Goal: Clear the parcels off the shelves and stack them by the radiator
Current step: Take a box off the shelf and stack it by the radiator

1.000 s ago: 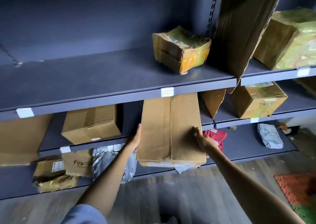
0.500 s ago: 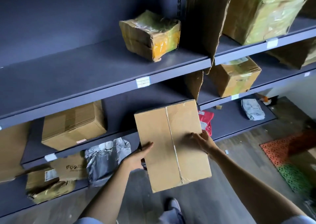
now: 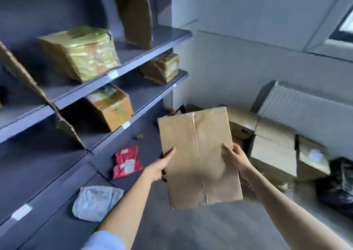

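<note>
Two hands on box [image 3: 198,158], held midair: left hand [image 3: 160,165] gripping left edge, right hand [image 3: 236,157] clamped on right edge. Radiator [image 3: 305,108] far right, stacked parcels [image 3: 273,146] beside it.

there is a single view, a wide-angle camera worn on the person's head, looking forward and down along both forearms. it sits close above the left hand [image 3: 162,165] and right hand [image 3: 236,157], which fill the lower middle. it faces a room corner, with the shelves [image 3: 118,72] running off at the left and the radiator [image 3: 305,108] at the right. straight lines bow near the edges, and the frame is somewhat blurred.
</note>
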`<move>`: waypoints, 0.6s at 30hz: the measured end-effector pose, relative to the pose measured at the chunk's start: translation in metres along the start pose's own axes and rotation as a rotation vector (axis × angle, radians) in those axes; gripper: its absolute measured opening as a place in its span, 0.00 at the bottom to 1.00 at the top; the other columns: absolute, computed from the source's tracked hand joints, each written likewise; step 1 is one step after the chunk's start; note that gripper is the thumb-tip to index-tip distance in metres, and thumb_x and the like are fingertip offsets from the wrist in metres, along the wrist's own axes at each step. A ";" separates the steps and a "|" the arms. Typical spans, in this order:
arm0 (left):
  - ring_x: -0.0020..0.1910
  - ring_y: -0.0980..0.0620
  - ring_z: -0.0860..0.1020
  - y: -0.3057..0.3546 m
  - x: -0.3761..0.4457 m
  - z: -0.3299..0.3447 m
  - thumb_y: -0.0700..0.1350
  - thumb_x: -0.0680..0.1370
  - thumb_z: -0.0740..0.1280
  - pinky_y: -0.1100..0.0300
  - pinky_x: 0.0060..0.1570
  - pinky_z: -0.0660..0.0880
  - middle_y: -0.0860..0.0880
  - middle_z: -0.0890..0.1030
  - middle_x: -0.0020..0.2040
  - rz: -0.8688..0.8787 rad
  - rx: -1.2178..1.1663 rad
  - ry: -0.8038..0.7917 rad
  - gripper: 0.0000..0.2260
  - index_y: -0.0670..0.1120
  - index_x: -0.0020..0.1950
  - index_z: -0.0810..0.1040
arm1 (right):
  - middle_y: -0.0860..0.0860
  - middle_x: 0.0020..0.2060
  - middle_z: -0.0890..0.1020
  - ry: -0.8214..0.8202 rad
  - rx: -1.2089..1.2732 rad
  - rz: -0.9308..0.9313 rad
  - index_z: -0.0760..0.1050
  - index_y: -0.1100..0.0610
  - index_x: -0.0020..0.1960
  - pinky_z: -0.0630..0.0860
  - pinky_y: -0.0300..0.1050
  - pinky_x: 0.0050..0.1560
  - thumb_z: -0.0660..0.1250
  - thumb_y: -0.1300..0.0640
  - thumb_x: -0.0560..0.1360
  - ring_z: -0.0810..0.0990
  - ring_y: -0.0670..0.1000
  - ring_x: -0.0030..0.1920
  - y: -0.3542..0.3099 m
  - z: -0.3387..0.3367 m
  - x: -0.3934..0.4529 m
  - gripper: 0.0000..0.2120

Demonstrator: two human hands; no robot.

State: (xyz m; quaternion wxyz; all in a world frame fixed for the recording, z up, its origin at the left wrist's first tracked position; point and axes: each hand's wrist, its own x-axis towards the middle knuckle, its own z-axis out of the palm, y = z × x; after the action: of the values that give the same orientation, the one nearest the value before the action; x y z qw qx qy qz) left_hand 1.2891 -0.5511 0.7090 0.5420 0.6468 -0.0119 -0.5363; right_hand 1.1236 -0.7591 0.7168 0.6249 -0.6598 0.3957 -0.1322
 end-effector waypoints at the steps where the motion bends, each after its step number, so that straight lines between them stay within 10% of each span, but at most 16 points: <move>1: 0.71 0.47 0.67 0.011 0.016 0.032 0.64 0.72 0.63 0.42 0.71 0.62 0.52 0.68 0.72 0.004 0.014 -0.048 0.31 0.56 0.73 0.63 | 0.50 0.30 0.72 0.063 0.035 -0.013 0.70 0.53 0.46 0.69 0.33 0.23 0.62 0.55 0.78 0.71 0.38 0.22 -0.001 -0.034 0.001 0.03; 12: 0.66 0.44 0.71 0.067 0.129 0.268 0.67 0.74 0.58 0.47 0.49 0.73 0.47 0.74 0.66 -0.133 0.163 -0.276 0.24 0.58 0.66 0.66 | 0.51 0.48 0.79 0.476 -0.186 0.056 0.69 0.51 0.66 0.74 0.53 0.61 0.66 0.47 0.74 0.77 0.52 0.51 0.000 -0.256 0.051 0.22; 18: 0.46 0.48 0.79 0.099 0.242 0.298 0.68 0.72 0.58 0.53 0.39 0.75 0.47 0.81 0.49 -0.227 0.147 -0.282 0.20 0.54 0.48 0.74 | 0.48 0.45 0.79 0.487 -0.276 0.166 0.69 0.48 0.65 0.73 0.48 0.59 0.64 0.45 0.72 0.77 0.55 0.56 0.015 -0.286 0.165 0.22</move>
State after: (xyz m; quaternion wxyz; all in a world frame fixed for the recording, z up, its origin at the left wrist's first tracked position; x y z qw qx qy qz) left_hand 1.2371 -0.9416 0.6636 0.4222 0.6003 -0.0538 -0.6771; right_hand 1.0341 -1.0771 0.7028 0.4245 -0.6529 0.6010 -0.1798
